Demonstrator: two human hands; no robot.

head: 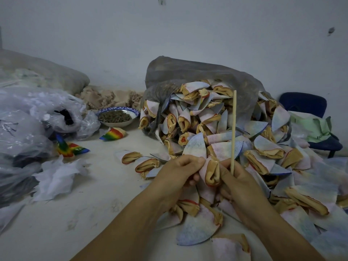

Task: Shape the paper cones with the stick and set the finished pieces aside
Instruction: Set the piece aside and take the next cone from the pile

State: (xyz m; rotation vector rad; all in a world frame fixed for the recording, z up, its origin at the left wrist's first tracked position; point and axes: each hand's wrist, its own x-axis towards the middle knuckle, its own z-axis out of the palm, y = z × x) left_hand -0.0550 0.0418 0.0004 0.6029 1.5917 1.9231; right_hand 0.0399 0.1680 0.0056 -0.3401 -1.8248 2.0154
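Pinching one paper cone between both hands, left hand fingers are curling on its edge, right hand also gripping upright stick, over tabletop.

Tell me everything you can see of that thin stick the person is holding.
The stick is thin, straight and pale, like bare wood or bamboo. It stands almost upright, its lower end gripped in the right hand, its blunt top free before the heap of cones. It is not inside the held cone.
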